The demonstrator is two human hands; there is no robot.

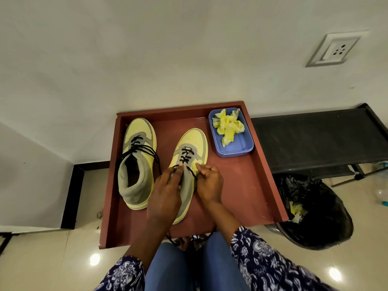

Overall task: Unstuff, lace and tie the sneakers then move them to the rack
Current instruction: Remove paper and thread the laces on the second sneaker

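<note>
Head view: blue tub (241, 151) holds crumpled yellow paper (228, 127) beside sneakers (190, 152).

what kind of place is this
Probably a room in a home: a glossy tiled floor, a plain white wall with a power socket, and a bin with a black liner beside a low black rack.
</note>
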